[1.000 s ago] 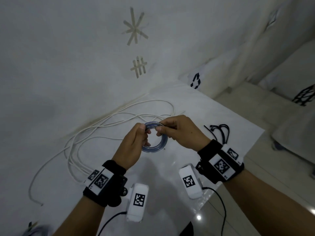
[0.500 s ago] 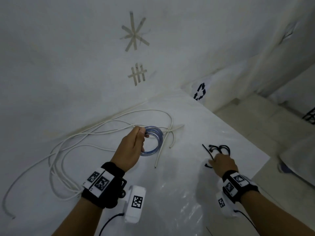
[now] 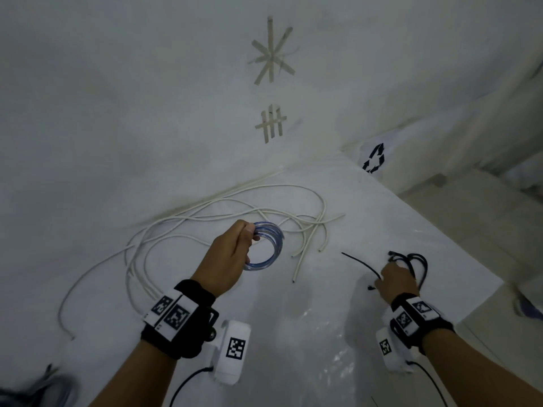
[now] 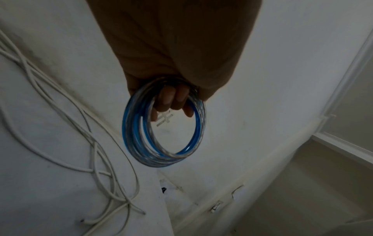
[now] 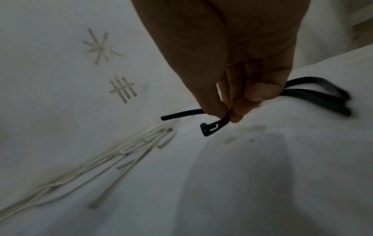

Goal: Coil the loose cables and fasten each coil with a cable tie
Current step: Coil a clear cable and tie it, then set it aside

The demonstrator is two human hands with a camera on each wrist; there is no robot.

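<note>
Coil gripped, tie pinched

Our left hand (image 3: 227,257) grasps the blue coil (image 3: 266,245) above the bench (image 3: 293,333); right of the coil, our right hand (image 3: 395,282) pinches a black cable tie (image 5: 212,126).

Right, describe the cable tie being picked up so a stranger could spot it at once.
Start at the white table and go to its right edge, where a small bunch of black cable ties lies. The right hand is at that bunch, pinching one black cable tie. It alone sticks out left of the fingers, slotted head hanging below.
</note>
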